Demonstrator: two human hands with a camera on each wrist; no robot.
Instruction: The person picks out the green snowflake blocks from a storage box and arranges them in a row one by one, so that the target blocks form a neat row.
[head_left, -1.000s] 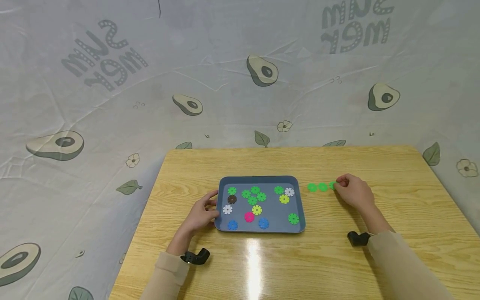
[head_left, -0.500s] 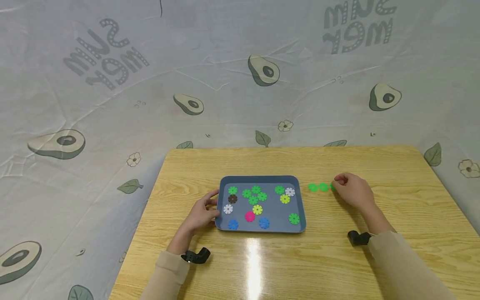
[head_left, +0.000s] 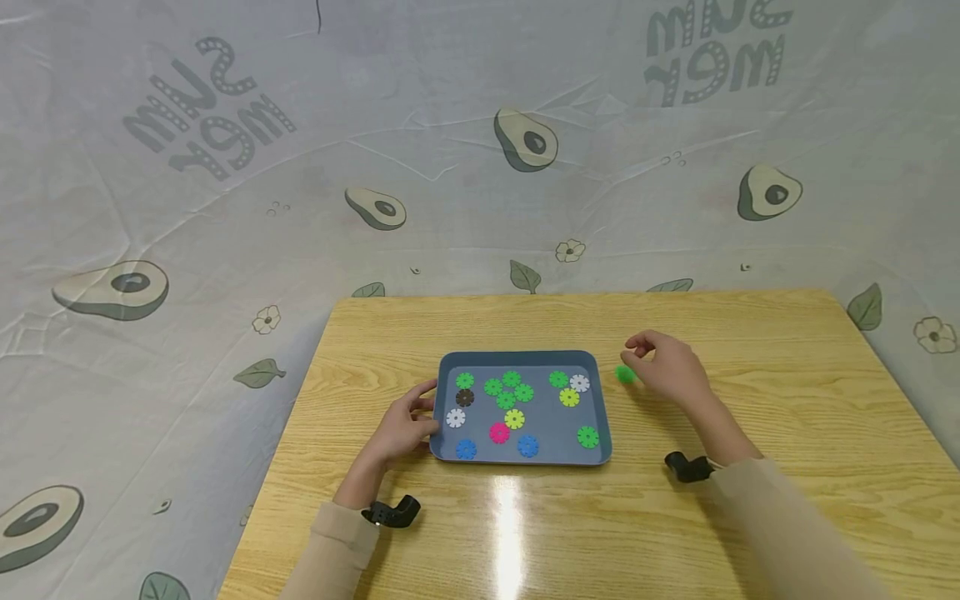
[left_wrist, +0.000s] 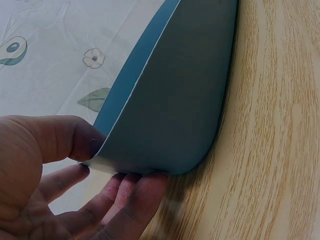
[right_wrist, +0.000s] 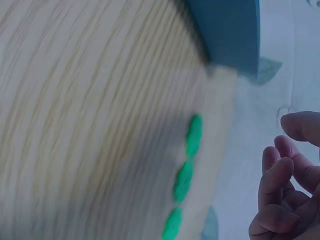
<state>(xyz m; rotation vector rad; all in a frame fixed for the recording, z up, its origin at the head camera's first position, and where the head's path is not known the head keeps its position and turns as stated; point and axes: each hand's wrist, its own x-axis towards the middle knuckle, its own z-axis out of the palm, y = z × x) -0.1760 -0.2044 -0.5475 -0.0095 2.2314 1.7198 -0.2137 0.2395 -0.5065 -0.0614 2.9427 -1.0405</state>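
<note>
A grey-blue tray lies on the table, with my left hand gripping its left side. In the left wrist view the thumb hooks over the tray wall while the fingers press its outer face. My right hand is raised right of the tray, fingers loosely curved with nothing between them. Beneath it shows a green notched plastic disc; the hand hides its neighbours in the head view. The right wrist view shows a row of three such green discs, among them a middle disc.
Inside the tray lie several more notched discs: green ones, a brown disc, a pink disc, plus white, yellow and blue ones. The wooden table ends at a patterned cloth hanging behind it.
My right hand has left the rightmost green disc of the row and moved left and slightly up, toward the tray. The left hand and tray have stayed put.
</note>
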